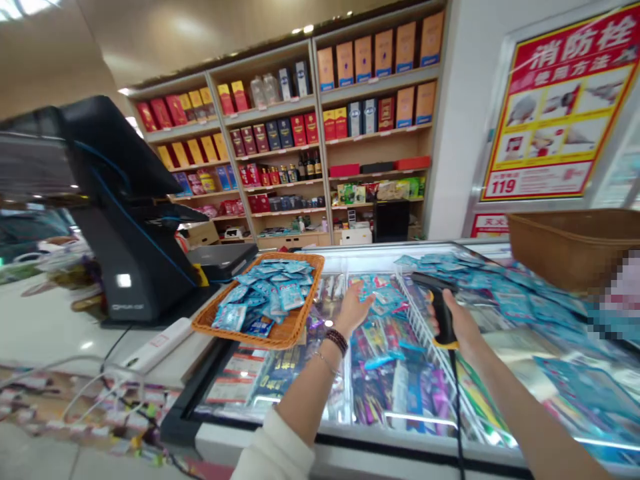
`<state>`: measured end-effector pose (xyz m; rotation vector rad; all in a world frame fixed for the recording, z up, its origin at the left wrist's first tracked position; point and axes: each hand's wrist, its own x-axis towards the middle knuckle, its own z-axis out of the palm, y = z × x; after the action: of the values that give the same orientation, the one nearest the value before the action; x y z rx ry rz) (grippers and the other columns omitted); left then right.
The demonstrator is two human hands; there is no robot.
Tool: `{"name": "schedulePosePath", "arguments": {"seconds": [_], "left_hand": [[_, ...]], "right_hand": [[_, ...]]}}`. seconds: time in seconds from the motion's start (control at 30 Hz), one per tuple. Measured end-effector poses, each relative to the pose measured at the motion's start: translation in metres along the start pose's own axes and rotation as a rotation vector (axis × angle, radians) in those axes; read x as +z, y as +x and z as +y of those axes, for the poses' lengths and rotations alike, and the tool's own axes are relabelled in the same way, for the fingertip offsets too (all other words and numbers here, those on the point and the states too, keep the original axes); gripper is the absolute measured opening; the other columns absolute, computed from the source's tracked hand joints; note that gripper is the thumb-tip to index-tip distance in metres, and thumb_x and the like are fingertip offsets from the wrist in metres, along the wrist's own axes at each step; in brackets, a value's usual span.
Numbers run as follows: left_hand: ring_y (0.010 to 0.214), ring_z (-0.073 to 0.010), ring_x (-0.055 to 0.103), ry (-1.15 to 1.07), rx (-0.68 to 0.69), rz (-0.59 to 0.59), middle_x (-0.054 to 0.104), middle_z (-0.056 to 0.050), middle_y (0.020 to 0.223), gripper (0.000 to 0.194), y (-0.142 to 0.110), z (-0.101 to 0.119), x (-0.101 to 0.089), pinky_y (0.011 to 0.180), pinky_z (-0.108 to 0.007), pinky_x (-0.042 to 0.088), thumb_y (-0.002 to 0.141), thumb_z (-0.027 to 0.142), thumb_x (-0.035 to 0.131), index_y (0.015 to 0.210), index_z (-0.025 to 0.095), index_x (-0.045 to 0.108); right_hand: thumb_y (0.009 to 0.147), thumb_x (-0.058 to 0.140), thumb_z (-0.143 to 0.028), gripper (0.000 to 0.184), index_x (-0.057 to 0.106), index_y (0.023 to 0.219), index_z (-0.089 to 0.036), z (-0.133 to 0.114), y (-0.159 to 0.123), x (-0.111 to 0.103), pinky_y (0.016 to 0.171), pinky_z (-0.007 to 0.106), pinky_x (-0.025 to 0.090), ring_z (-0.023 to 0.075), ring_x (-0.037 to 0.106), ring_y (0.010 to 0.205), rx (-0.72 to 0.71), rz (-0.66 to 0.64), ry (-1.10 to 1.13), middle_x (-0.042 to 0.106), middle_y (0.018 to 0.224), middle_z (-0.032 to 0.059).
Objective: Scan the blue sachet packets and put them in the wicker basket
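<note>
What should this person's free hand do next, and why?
Probably pick up one blue packet: the left hand is open and reaching toward the blue packets in the glass-topped display chest, while the right hand grips a corded barcode scanner.

Scanner (442,312) half hidden in hand (463,327), pixelated patch (623,287)

Live from a shop checkout, folks: POS terminal (120,227) left, barcode scanner (441,313) up, display freezer (350,445) near, liquor shelves (320,133) far!
</note>
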<state>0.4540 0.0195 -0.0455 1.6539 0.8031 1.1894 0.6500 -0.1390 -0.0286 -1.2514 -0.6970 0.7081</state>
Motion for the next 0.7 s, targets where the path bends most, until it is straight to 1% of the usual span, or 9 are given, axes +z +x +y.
{"name": "schedulePosePath", "arguments": {"seconds": [0.07,0.17,0.27,0.37,0.43,0.53,0.57,0.63,0.7], "left_hand": [[0.140,-0.0409,0.064,0.112,0.021,-0.016,0.076,-0.020,0.135,0.044,-0.002,-0.005,0.022,0.127,-0.056,0.041,0.072,0.022,0.090,0.115,0.021,0.077],[0.143,-0.0424,0.062,0.268,-0.009,-0.024,0.076,-0.022,0.135,0.046,0.004,-0.007,0.043,0.128,-0.055,0.038,0.073,0.022,0.088,0.117,0.019,0.076],[0.140,-0.0429,0.064,0.375,-0.063,-0.010,0.078,-0.022,0.129,0.045,0.018,-0.005,0.053,0.126,-0.054,0.040,0.070,0.024,0.091,0.112,0.020,0.075],[0.131,-0.0409,0.069,0.377,-0.101,0.008,0.082,-0.016,0.112,0.043,0.032,-0.002,0.056,0.119,-0.050,0.047,0.063,0.020,0.094,0.101,0.023,0.075],[0.126,-0.0403,0.072,0.331,-0.112,0.043,0.081,-0.015,0.102,0.036,0.036,-0.001,0.054,0.115,-0.048,0.049,0.062,0.016,0.093,0.092,0.022,0.075],[0.118,-0.0396,0.074,0.208,-0.143,0.154,0.077,-0.012,0.088,0.023,0.034,-0.004,0.048,0.108,-0.046,0.053,0.070,0.019,0.091,0.084,0.021,0.073],[0.112,-0.0376,0.076,0.130,-0.161,0.197,0.075,-0.010,0.083,0.021,0.032,-0.006,0.047,0.103,-0.045,0.056,0.073,0.021,0.090,0.084,0.021,0.072],[0.091,-0.0295,0.078,-0.089,-0.205,0.261,0.069,-0.004,0.075,0.022,0.025,-0.013,0.044,0.093,-0.043,0.061,0.079,0.027,0.088,0.090,0.019,0.070],[0.076,-0.0213,0.074,-0.326,-0.216,0.287,0.066,0.001,0.073,0.026,0.018,-0.021,0.043,0.089,-0.044,0.064,0.083,0.029,0.087,0.098,0.018,0.070]], "right_hand": [[0.071,0.073,-0.091,0.064,0.061,0.074,-0.028,0.006,0.004,-0.003,0.037,0.035,0.044,0.0205,0.053,0.042,0.004,-0.003,0.015,0.063,0.057,0.0045],[0.071,0.072,-0.093,0.067,0.061,0.073,-0.027,0.014,0.006,-0.002,0.037,0.033,0.044,0.0200,0.054,0.042,0.025,-0.013,0.017,0.060,0.053,0.0032],[0.075,0.073,-0.091,0.065,0.064,0.075,-0.026,0.019,0.006,0.000,0.038,0.032,0.046,0.0190,0.055,0.043,0.021,-0.023,0.029,0.063,0.056,0.0031],[0.078,0.072,-0.089,0.063,0.063,0.076,-0.026,0.019,0.005,0.004,0.039,0.032,0.046,0.0186,0.055,0.043,0.037,-0.016,0.036,0.063,0.055,0.0026],[0.079,0.070,-0.089,0.063,0.062,0.076,-0.026,0.018,0.006,0.007,0.037,0.032,0.044,0.0187,0.054,0.042,0.044,0.024,0.026,0.061,0.053,0.0021],[0.078,0.070,-0.089,0.063,0.062,0.078,-0.026,0.014,0.004,0.014,0.036,0.031,0.043,0.0179,0.052,0.041,0.045,0.033,-0.001,0.059,0.052,0.0010],[0.078,0.070,-0.089,0.063,0.062,0.078,-0.026,0.013,0.002,0.016,0.036,0.031,0.044,0.0174,0.053,0.041,0.047,0.009,-0.007,0.060,0.052,0.0005],[0.076,0.072,-0.088,0.063,0.062,0.078,-0.026,0.011,-0.002,0.020,0.036,0.029,0.045,0.0160,0.053,0.042,0.044,-0.049,-0.011,0.061,0.054,-0.0003],[0.074,0.075,-0.088,0.064,0.061,0.077,-0.026,0.010,-0.007,0.024,0.036,0.027,0.044,0.0144,0.052,0.042,0.036,-0.091,0.000,0.062,0.057,-0.0010]]}}
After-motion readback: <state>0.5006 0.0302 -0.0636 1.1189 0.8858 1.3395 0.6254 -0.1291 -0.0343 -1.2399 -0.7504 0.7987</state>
